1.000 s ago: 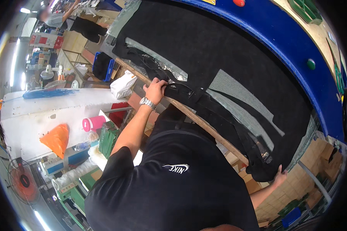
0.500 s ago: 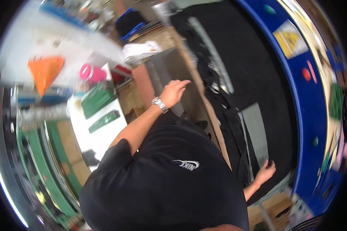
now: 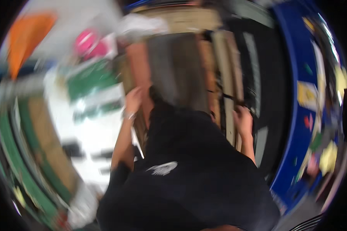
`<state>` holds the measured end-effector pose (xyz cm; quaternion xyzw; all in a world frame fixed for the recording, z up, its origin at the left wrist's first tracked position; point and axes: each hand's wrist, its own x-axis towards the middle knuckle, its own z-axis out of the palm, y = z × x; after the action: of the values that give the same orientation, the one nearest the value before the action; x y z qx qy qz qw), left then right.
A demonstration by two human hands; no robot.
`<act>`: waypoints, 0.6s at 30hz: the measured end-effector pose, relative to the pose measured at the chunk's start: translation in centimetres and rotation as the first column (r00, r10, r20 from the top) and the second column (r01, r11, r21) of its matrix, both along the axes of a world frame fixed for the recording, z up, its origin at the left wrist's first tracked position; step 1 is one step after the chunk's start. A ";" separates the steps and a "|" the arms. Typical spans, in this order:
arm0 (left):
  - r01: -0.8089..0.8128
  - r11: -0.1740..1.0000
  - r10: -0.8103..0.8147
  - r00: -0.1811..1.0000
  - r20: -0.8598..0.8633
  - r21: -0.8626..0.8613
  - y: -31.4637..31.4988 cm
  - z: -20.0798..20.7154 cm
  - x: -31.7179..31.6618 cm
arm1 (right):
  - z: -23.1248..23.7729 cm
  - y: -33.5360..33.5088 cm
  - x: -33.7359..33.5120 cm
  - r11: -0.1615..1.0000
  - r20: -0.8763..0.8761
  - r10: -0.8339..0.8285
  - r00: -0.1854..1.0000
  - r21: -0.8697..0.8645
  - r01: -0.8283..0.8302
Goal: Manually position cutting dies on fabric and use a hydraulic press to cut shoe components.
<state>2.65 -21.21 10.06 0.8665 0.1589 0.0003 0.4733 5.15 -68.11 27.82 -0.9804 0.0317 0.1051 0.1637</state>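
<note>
Motion smears much of the view. My left hand (image 3: 133, 101), with a metal watch at its wrist, hangs beside the white table (image 3: 92, 165); its fingers look loosely apart and I see nothing in them. On that table lie a green packet (image 3: 94, 80) and a smaller green piece (image 3: 100, 111). My right hand (image 3: 243, 118) is over the near edge of the black work surface (image 3: 272, 57), fingers curled around something dark, too blurred to name. Grey strips (image 3: 253, 73) lie on the black surface beyond it.
A pink container (image 3: 90, 44) and an orange sheet-like thing (image 3: 29, 36) are at the far left. White crumpled plastic (image 3: 142, 25) sits beyond the table. A long blue edge (image 3: 291, 96) bounds the black surface on the right. Green-framed boards (image 3: 25, 154) stand at left.
My body has turned left, toward the white table. The right hand has left the grey panel for the surface's near edge; the left hand has drawn back beside the table.
</note>
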 end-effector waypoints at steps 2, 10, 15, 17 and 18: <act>-0.094 0.987 0.074 0.986 -0.149 -0.132 3.7 -2.5 -1.3 | -1.0 -0.3 1.5 0.999 -0.074 0.032 0.997 0.010 -0.032; 0.176 0.897 -0.238 0.965 -0.109 -0.405 5.4 -5.1 9.6 | 5.4 -2.1 -0.9 0.968 -0.022 -0.249 0.968 0.026 0.249; 0.387 0.898 -0.393 0.919 0.012 -0.209 0.8 -2.4 18.3 | 12.3 -15.0 -5.8 0.883 0.256 -0.356 0.899 -0.224 0.413; 0.425 0.882 -0.427 0.904 0.033 -0.203 -1.5 -1.4 21.1 | 15.8 -20.3 -7.3 0.816 0.453 -0.426 0.783 -0.182 0.549; 0.428 0.879 -0.431 0.902 0.038 -0.210 -2.8 -0.9 22.1 | 17.8 -23.4 -7.9 0.754 0.465 -0.477 0.746 -0.221 0.619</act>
<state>24.78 -23.99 9.16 0.8244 -0.0355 -0.1259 0.5507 -2.77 -91.46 45.57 -0.9391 0.3099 -0.1482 0.0073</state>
